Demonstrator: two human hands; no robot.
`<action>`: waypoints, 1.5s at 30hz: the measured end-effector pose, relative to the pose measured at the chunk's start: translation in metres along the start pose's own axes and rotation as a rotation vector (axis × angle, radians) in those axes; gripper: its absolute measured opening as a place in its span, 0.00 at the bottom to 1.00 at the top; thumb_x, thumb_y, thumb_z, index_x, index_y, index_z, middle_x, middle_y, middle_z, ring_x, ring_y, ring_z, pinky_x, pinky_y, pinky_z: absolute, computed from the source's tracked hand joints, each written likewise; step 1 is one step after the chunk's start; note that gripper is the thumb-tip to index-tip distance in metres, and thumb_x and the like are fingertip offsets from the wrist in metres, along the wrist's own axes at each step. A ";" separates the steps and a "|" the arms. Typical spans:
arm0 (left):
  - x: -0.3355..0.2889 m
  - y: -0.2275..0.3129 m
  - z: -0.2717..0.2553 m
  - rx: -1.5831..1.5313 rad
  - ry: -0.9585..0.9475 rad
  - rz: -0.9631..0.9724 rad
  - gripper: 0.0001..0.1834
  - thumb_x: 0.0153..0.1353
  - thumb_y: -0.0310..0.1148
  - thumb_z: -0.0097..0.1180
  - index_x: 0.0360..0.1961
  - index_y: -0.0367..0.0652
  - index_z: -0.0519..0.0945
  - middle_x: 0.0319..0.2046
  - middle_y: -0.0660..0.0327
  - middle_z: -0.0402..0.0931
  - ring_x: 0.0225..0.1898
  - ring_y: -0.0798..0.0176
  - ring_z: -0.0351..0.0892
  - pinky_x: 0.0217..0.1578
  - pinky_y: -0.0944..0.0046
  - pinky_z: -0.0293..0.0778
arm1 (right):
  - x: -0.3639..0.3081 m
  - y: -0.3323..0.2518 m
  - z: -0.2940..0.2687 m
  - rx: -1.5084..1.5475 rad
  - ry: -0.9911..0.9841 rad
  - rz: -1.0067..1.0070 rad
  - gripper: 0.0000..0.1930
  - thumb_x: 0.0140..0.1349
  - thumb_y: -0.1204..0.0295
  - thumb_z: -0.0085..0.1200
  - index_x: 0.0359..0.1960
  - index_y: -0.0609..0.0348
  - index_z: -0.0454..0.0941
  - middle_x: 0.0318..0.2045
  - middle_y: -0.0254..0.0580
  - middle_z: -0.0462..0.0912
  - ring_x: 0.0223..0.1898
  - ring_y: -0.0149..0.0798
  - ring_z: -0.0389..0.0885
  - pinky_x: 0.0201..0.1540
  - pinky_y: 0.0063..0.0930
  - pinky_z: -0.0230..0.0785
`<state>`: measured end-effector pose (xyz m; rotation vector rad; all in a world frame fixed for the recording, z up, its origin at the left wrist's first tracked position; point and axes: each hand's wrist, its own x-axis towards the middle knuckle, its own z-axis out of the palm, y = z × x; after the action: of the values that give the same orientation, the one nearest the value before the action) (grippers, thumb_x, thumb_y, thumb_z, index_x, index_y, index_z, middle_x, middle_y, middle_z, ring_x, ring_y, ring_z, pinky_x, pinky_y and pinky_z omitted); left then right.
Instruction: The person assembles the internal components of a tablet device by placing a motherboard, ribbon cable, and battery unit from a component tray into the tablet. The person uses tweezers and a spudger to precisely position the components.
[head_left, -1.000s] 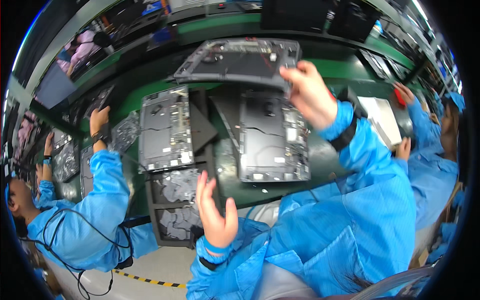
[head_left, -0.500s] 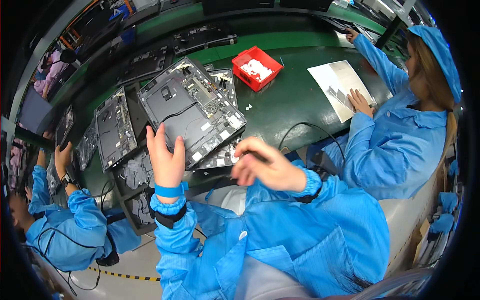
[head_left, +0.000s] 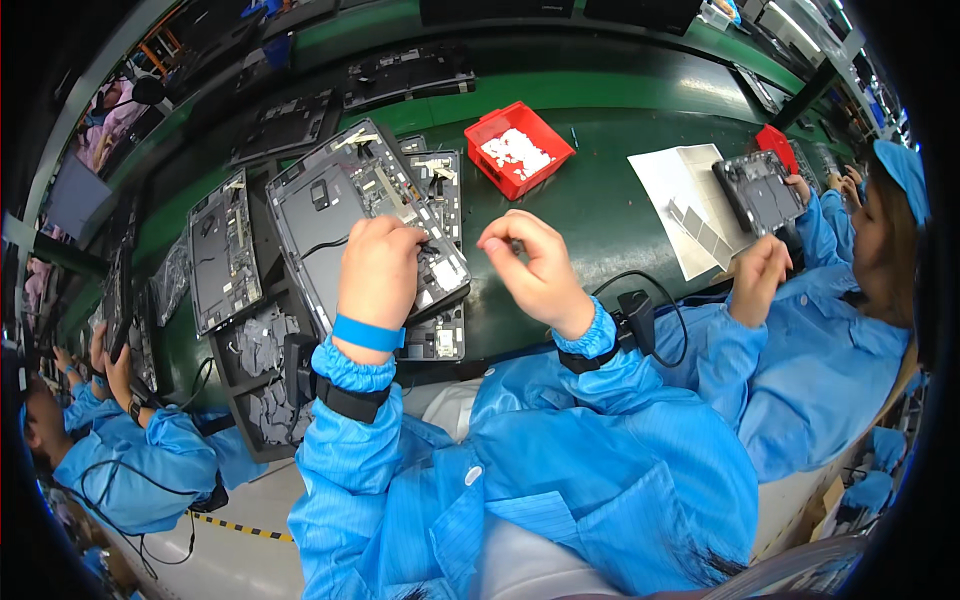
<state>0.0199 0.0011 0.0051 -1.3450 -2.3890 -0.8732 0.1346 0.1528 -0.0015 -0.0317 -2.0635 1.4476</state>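
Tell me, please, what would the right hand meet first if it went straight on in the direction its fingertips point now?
Probably the lower open device shell, sticking out from under the upper shell: the right hand points that way, leftward. Its height is unclear, so it might pass above.

open device casing [head_left: 320,230], dark grey, speckled with white and cream patches; thin cable [head_left: 328,244] across it, black; neighbouring casing [head_left: 215,258], dark grey; shallow bin [head_left: 505,180], bright red; small pieces [head_left: 517,152] in it, white; workbench [head_left: 590,215], dark green, with a brighter green band; compartment tray [head_left: 247,430], black; scraps [head_left: 265,340] in it, mid-grey; wristband [head_left: 367,335], plain blue; cuff strap [head_left: 350,402], black; jacket [head_left: 640,470], bright blue with fine pinstripes; button [head_left: 473,476], white; co-worker's cap [head_left: 905,180], light blue; floor tape [head_left: 250,528], diagonal yellow-and-black stripes; floor [head_left: 262,560], pale grey
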 end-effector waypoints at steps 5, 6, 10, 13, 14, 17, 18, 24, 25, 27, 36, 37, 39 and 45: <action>-0.006 0.003 -0.006 -0.011 0.012 -0.023 0.05 0.46 0.21 0.56 0.27 0.39 0.79 0.24 0.55 0.74 0.29 0.51 0.73 0.33 0.58 0.70 | 0.023 0.015 0.010 -0.295 -0.174 -0.358 0.05 0.47 0.77 0.58 0.27 0.59 0.76 0.23 0.39 0.73 0.27 0.40 0.71 0.30 0.31 0.64; -0.008 0.005 -0.008 -0.114 -0.021 -0.114 0.04 0.46 0.22 0.56 0.26 0.39 0.79 0.24 0.54 0.74 0.29 0.50 0.73 0.32 0.57 0.69 | 0.025 0.019 0.015 -0.309 -0.178 -0.381 0.07 0.43 0.76 0.60 0.27 0.58 0.77 0.21 0.39 0.73 0.27 0.44 0.71 0.30 0.35 0.63; -0.011 0.007 -0.007 -0.323 -0.049 -0.249 0.04 0.48 0.22 0.55 0.28 0.37 0.80 0.23 0.53 0.75 0.25 0.54 0.75 0.27 0.62 0.70 | 0.032 0.023 0.025 -0.291 -0.190 -0.397 0.09 0.34 0.76 0.59 0.21 0.56 0.74 0.22 0.39 0.72 0.30 0.45 0.72 0.33 0.37 0.65; -0.012 0.005 0.000 -0.416 -0.029 -0.367 0.05 0.50 0.21 0.55 0.29 0.35 0.80 0.22 0.55 0.75 0.22 0.63 0.75 0.25 0.68 0.70 | 0.033 0.031 0.025 -0.303 -0.174 -0.472 0.07 0.43 0.73 0.59 0.23 0.57 0.74 0.22 0.40 0.72 0.29 0.45 0.71 0.32 0.36 0.65; -0.010 0.009 -0.003 -0.421 -0.064 -0.387 0.05 0.51 0.20 0.54 0.29 0.34 0.80 0.22 0.56 0.75 0.23 0.65 0.74 0.26 0.68 0.70 | 0.033 0.036 0.026 -0.297 -0.196 -0.485 0.07 0.43 0.72 0.59 0.23 0.57 0.74 0.22 0.40 0.72 0.29 0.45 0.71 0.31 0.36 0.65; -0.014 0.008 -0.006 -0.453 -0.093 -0.437 0.07 0.52 0.19 0.52 0.32 0.32 0.79 0.27 0.55 0.75 0.27 0.66 0.75 0.29 0.68 0.71 | 0.033 0.037 0.029 -0.335 -0.209 -0.551 0.07 0.43 0.72 0.57 0.21 0.58 0.71 0.21 0.39 0.69 0.27 0.44 0.70 0.30 0.34 0.65; -0.012 0.011 -0.006 -0.485 -0.080 -0.456 0.07 0.53 0.18 0.51 0.33 0.31 0.78 0.29 0.55 0.75 0.30 0.66 0.75 0.31 0.68 0.72 | 0.033 0.036 0.027 -0.349 -0.208 -0.561 0.07 0.43 0.72 0.56 0.21 0.58 0.70 0.22 0.39 0.69 0.27 0.43 0.69 0.29 0.33 0.65; -0.012 0.004 0.001 -0.562 -0.083 -0.504 0.08 0.54 0.18 0.51 0.36 0.29 0.77 0.32 0.56 0.75 0.34 0.66 0.75 0.36 0.70 0.72 | 0.037 0.037 0.029 -0.448 -0.190 -0.625 0.06 0.44 0.70 0.51 0.20 0.58 0.69 0.23 0.39 0.69 0.28 0.41 0.69 0.28 0.32 0.64; -0.013 0.005 0.000 -0.596 -0.060 -0.548 0.08 0.54 0.19 0.51 0.36 0.29 0.77 0.32 0.56 0.75 0.33 0.67 0.75 0.35 0.70 0.71 | 0.039 0.036 0.029 -0.453 -0.220 -0.624 0.07 0.42 0.70 0.51 0.21 0.58 0.69 0.23 0.39 0.68 0.28 0.41 0.69 0.28 0.31 0.65; -0.016 0.007 0.002 -0.624 -0.040 -0.610 0.08 0.54 0.19 0.52 0.36 0.29 0.77 0.31 0.56 0.75 0.32 0.67 0.75 0.35 0.70 0.71 | 0.043 0.034 0.025 -0.446 -0.258 -0.614 0.07 0.41 0.70 0.52 0.21 0.58 0.69 0.23 0.39 0.68 0.28 0.41 0.69 0.28 0.31 0.65; -0.011 0.019 0.002 -0.464 0.030 -0.567 0.03 0.55 0.21 0.54 0.32 0.34 0.76 0.24 0.64 0.74 0.24 0.76 0.71 0.24 0.76 0.68 | 0.111 0.093 -0.053 -0.990 0.155 -0.038 0.09 0.50 0.65 0.55 0.27 0.56 0.78 0.26 0.50 0.76 0.34 0.51 0.74 0.35 0.43 0.68; -0.011 0.021 0.004 -0.472 0.079 -0.575 0.03 0.54 0.20 0.55 0.31 0.34 0.77 0.24 0.63 0.74 0.24 0.76 0.72 0.24 0.76 0.67 | 0.108 0.112 -0.056 -0.962 0.203 -0.030 0.11 0.53 0.62 0.55 0.30 0.56 0.78 0.29 0.51 0.75 0.35 0.51 0.74 0.36 0.42 0.68; -0.011 0.021 -0.005 -0.305 0.035 -0.430 0.05 0.52 0.19 0.56 0.31 0.35 0.78 0.24 0.61 0.75 0.24 0.74 0.73 0.23 0.75 0.68 | 0.104 0.113 -0.063 -0.614 0.227 0.095 0.11 0.55 0.64 0.54 0.32 0.59 0.76 0.31 0.51 0.75 0.35 0.50 0.73 0.38 0.40 0.67; -0.017 0.017 -0.009 -0.123 0.067 -0.241 0.08 0.45 0.17 0.59 0.29 0.35 0.80 0.28 0.57 0.77 0.28 0.62 0.76 0.27 0.69 0.71 | 0.077 0.083 -0.053 0.261 0.288 0.108 0.11 0.52 0.85 0.52 0.38 0.65 0.68 0.35 0.46 0.77 0.39 0.33 0.76 0.42 0.24 0.71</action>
<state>0.0429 -0.0098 0.0099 -1.0623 -2.5167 -1.1262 0.0716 0.2583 -0.0260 -0.2351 -1.6536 1.6609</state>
